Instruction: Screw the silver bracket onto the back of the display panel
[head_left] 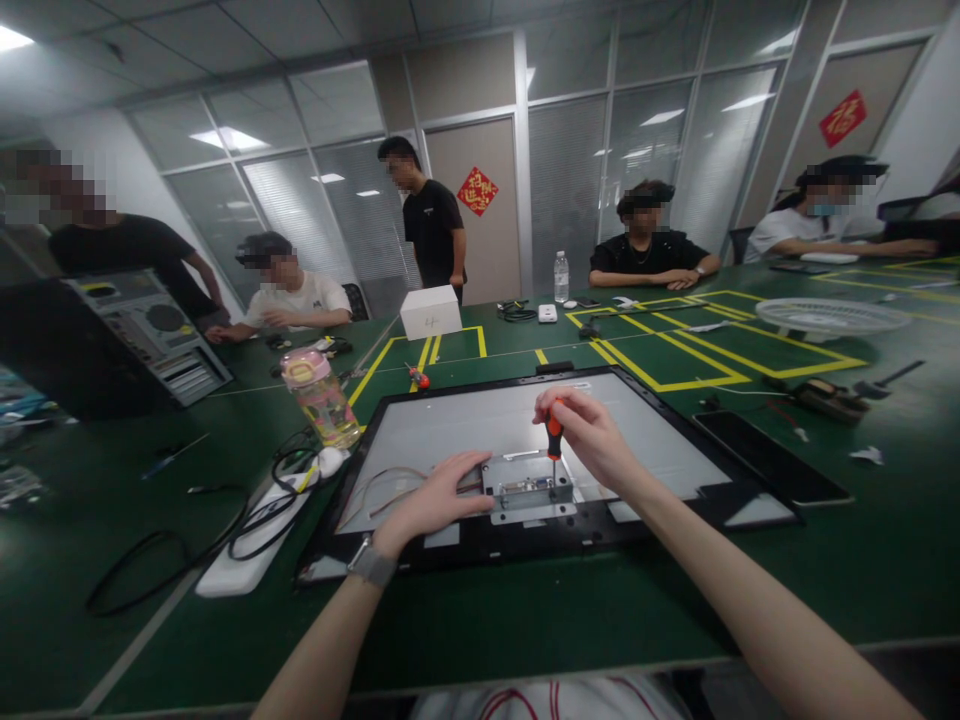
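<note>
A monitor panel (457, 420) with a black frame lies flat on the green table, its pale grey back facing up. On its near part sits a metal bracket (517, 510) with a row of connectors along it. My left hand (439, 490) rests at the bracket's left edge, fingers stretched out and thumb apart, over thin cables (394, 475). In my right hand (585, 425) is an orange and black screwdriver (554, 440), gripped by its handle. It stands upright, its shaft pointing down at the right part of the bracket; the exact tip contact is too small to tell.
Left of the panel are a white power strip (251, 540) with black cables and a drink bottle (321, 395). A black phone-like slab (769, 455) lies right. Behind are a small red screwdriver (418, 378) and a white box (431, 312). Several people are around the table.
</note>
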